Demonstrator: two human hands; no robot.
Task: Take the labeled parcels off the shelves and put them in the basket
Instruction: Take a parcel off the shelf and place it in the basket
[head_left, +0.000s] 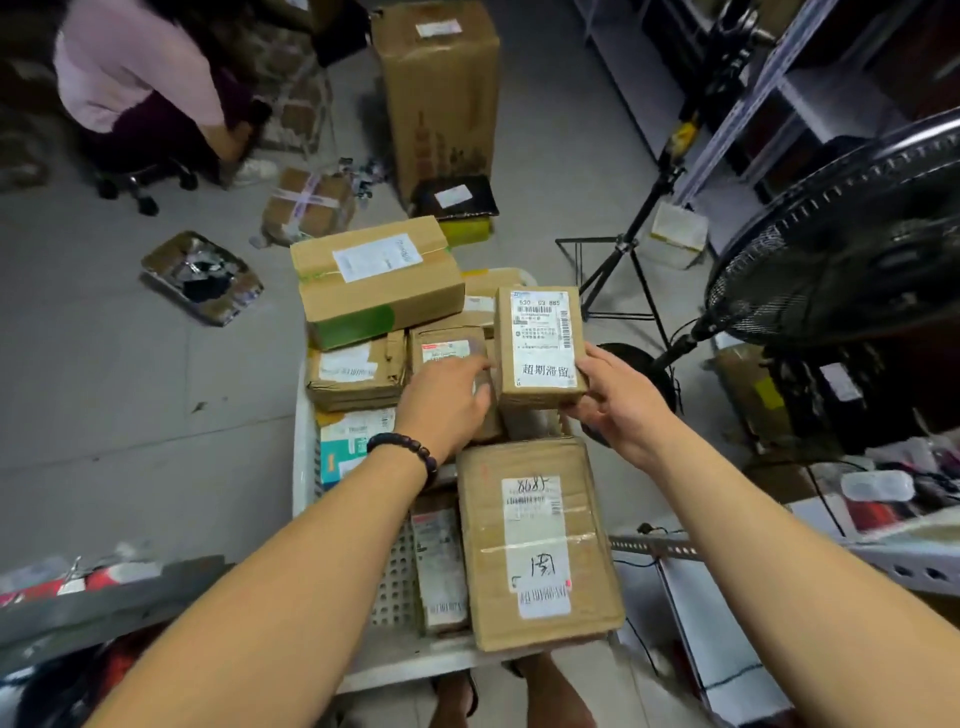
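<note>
Over the heaped basket (304, 467): we are standing above it on the floor, both arms reaching down toward the pile.
Far left of the pile: the green-patched box (379, 280) is lying tilted across smaller parcels at the far end.
Left hand (447, 400): we are reaching it, back up, onto the red-labeled parcel (447, 349) in the middle of the pile. Its fingertips are blurring, so we cannot tell whether it is gripping or only touching.
Held parcel (540, 343): we are holding it upright with its label toward us, just above the pile and just right of the left hand.
Right hand (613, 400): we are gripping the held parcel at its lower right corner, thumb on the label face and fingers curling underneath.
Risk on the left: we are judging that any shoving by the left hand could jog the stack under the green-patched box and send it sliding over the rim.
Risk at the grip: we are holding one corner only, so the held parcel could twist out as we lower it.
Risk at the landing: we are seeing little flat room. Set on uneven tops, it could tip over the right side toward the fan (841, 244) standing near.
Look of the held parcel: we are looking at a small brown cardboard box, taller than wide as held. A white label covers most of its face, with barcodes, printed digits at the top and large black characters along the bottom. We are judging it light and rigid.
</note>
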